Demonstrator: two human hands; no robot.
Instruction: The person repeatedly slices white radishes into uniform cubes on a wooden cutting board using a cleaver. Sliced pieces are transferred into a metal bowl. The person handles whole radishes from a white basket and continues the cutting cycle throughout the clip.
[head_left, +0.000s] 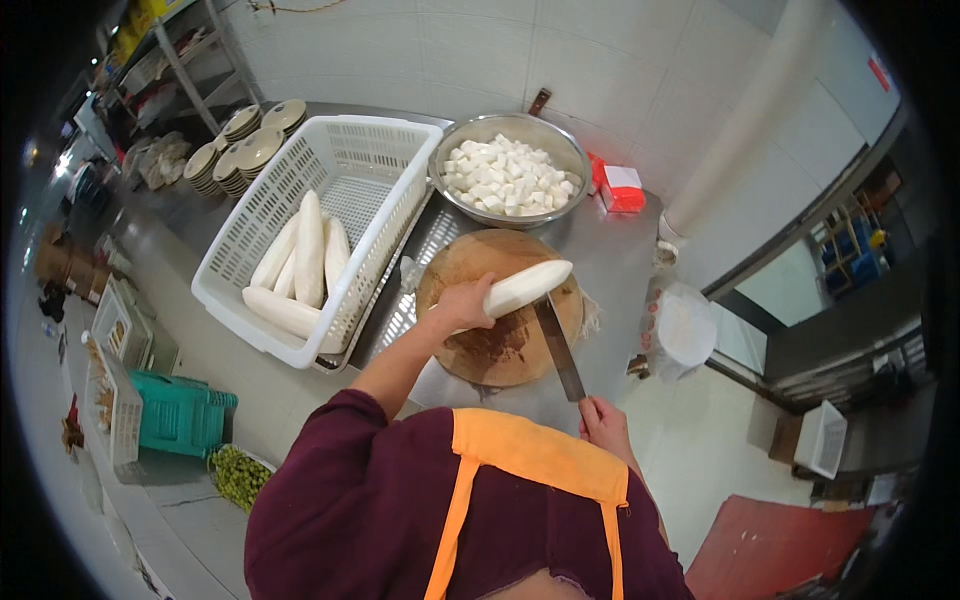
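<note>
A long, peeled white root vegetable (529, 286) lies across a round wooden chopping board (480, 251). Around its left part my left hand (465, 301) is closed, hiding most of that end. My right hand (602, 421) grips the handle of a kitchen knife (559, 349) with a broad blade. The blade's far end is at the near side of the vegetable; whether it touches cannot be told. Dark wet stains mark the board below the vegetable. Beyond the board, a steel bowl (517, 222) holds many white cubes (510, 176).
A white plastic basket (375, 259) with several peeled white roots (309, 251) stands left of the board. Stacked dishes (259, 146) sit farther back on the steel table (619, 247). A red-and-white packet (622, 191) lies right of the bowl. Teal crates (180, 412) stand at lower left.
</note>
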